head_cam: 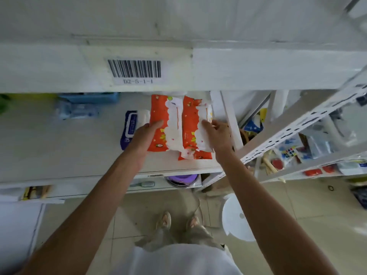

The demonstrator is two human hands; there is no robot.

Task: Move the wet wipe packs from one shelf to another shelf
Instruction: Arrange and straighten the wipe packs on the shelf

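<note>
Single head-worn wide-angle view, looking forward and steeply down along both forearms. The hands (pixel 178 133) sit near frame centre, close to the lens, over a shelf (pixel 69 151). Above them a nearer shelf edge (pixel 238 70) crosses the frame; below them lie the floor (pixel 297 215) and the person's feet (pixel 178 221).
</note>
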